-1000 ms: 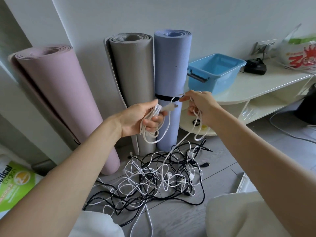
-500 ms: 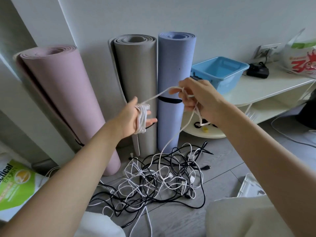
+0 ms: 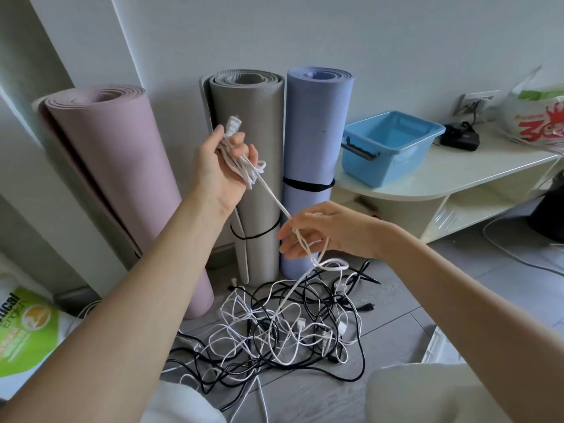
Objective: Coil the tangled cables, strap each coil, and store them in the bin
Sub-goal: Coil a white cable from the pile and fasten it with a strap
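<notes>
Our left hand [image 3: 219, 166] is up high in front of the gray mat [image 3: 247, 166]. Its grip is closed around a small bundle of white cable [image 3: 244, 166]. The loops are wound across the fingers, and one white plug sticks up above the thumb. From the bundle, the same white cable runs down in a tight line to our right hand [image 3: 320, 233].

Our right hand is lower, just in front of the blue mat [image 3: 317, 138]. Its grip is loose. The fingers are only lightly bent, and the cable passes between them. Below that hand the cable makes a small loop and drops into the cable pile [image 3: 290, 328].

The pile lies on the floor [image 3: 396, 303], between our knees and the mats. It is a mess of white and black cables all mixed up, with a few plugs showing.

The blue bin [image 3: 387, 148] sits on the white table [image 3: 457, 175] to the right, well apart from both hands. We see no cable inside it.

A pink mat [image 3: 116, 178] leans on the wall to the left of the gray one. A black box [image 3: 459, 138] sits on the table behind the bin. A green and white bag [image 3: 27, 334] lies on the floor at the far left.
</notes>
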`<state>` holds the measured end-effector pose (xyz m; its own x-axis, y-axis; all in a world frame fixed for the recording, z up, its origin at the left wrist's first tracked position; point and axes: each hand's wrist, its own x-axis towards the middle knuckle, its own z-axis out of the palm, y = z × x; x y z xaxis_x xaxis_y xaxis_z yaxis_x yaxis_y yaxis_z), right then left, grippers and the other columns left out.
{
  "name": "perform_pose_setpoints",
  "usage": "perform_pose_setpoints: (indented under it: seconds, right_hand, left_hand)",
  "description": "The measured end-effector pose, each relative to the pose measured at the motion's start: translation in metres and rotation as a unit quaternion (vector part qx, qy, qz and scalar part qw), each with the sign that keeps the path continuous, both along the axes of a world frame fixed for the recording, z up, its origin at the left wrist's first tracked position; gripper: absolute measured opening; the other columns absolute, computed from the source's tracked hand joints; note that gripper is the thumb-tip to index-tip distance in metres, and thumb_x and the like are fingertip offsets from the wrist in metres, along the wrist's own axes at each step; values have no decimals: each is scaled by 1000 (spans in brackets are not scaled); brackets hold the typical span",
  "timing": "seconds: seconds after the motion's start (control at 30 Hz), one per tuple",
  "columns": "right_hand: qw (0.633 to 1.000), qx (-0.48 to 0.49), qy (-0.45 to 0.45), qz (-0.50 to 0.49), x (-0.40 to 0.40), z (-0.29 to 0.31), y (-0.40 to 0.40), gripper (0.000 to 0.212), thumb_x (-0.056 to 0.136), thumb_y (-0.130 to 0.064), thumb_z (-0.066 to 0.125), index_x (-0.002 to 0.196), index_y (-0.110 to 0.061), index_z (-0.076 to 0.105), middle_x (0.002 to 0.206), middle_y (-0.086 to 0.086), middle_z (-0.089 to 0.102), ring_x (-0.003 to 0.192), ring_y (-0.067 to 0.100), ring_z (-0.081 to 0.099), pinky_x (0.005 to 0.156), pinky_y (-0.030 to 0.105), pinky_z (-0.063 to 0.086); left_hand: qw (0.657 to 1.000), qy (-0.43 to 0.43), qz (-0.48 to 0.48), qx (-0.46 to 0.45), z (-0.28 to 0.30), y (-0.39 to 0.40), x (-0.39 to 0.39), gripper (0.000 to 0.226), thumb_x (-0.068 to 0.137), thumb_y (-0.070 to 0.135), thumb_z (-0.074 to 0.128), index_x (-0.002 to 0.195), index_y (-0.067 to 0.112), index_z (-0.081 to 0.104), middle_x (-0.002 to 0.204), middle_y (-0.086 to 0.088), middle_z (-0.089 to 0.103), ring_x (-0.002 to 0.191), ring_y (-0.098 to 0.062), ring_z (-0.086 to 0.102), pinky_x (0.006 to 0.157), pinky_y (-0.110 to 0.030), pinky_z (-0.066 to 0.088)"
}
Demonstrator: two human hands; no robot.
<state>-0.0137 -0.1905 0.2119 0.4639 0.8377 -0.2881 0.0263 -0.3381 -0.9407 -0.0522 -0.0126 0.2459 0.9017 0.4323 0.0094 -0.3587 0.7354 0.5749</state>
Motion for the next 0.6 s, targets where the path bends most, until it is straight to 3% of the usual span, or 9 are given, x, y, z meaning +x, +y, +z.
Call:
perform_pose_setpoints:
  seconds: [0.07, 0.13, 0.2, 0.27, 0.4, 0.47, 0.53, 0.6]
  right_hand:
    - [997, 22, 25, -68, 4, -2, -3, 35, 97, -26, 44, 91, 0, 67, 85, 15, 72, 77, 27, 69, 82, 34, 57]
    - [984, 42, -2, -171, 9, 0, -7, 43, 97, -32, 45, 80, 1, 66, 72, 15, 71, 60, 23, 68, 66, 30, 59]
    - [964, 63, -22, -259, 15, 0, -11, 47, 97, -33, 46, 70, 3, 62, 60, 15, 67, 47, 21, 64, 50, 25, 56]
    - [951, 67, -54, -299, 20, -1, -13, 47, 96, -32, 48, 66, 2, 61, 58, 15, 65, 45, 21, 62, 48, 24, 54]
    - [941, 9, -214, -264, 22, -4, -11, 37, 93, -33, 53, 71, -9, 71, 67, 1, 66, 61, 13, 59, 63, 16, 46]
    - [922, 28, -288, -258, 20, 3, -9, 24, 88, -32, 60, 70, -20, 71, 73, -8, 55, 66, 12, 50, 61, 17, 38]
    - [911, 85, -317, -251, 15, 15, -7, 16, 83, -27, 67, 69, -21, 70, 74, -6, 49, 62, 9, 44, 57, 15, 33]
    - [917, 74, -351, -175, 7, 22, -5, 16, 81, -27, 70, 67, -19, 70, 67, 2, 53, 54, 10, 38, 50, 16, 27]
  left_hand:
    - [1000, 15, -7, 13, 1, 0, 0, 25, 100, 21, 34, 102, 0, 47, 48, 7, 42, 34, -3, 33, 46, -14, 41]
    - [999, 39, -13, 29, -2, 5, -1, 27, 100, 21, 35, 89, 1, 50, 46, 8, 40, 32, -3, 30, 38, -13, 34]
    - [994, 84, -3, 72, -13, 13, -1, 24, 99, 21, 38, 85, 6, 51, 45, 9, 40, 32, -3, 28, 37, -13, 30]
    - [979, 145, 25, 141, -27, 16, -1, 21, 98, 19, 41, 82, 11, 51, 44, 10, 40, 31, -2, 27, 36, -14, 30]
    - [952, 214, 68, 208, -38, 18, 0, 26, 98, 19, 45, 72, 15, 45, 40, 11, 41, 29, -2, 29, 36, -13, 30]
    - [952, 220, 77, 198, -38, 23, 1, 28, 98, 19, 45, 71, 15, 42, 38, 11, 40, 28, -2, 29, 36, -13, 30]
    - [954, 223, 89, 180, -39, 26, 1, 28, 99, 18, 43, 71, 15, 41, 37, 10, 40, 28, -2, 28, 36, -13, 29]
    - [957, 220, 98, 163, -41, 26, 2, 29, 99, 16, 42, 70, 15, 39, 36, 10, 39, 28, -2, 27, 36, -13, 28]
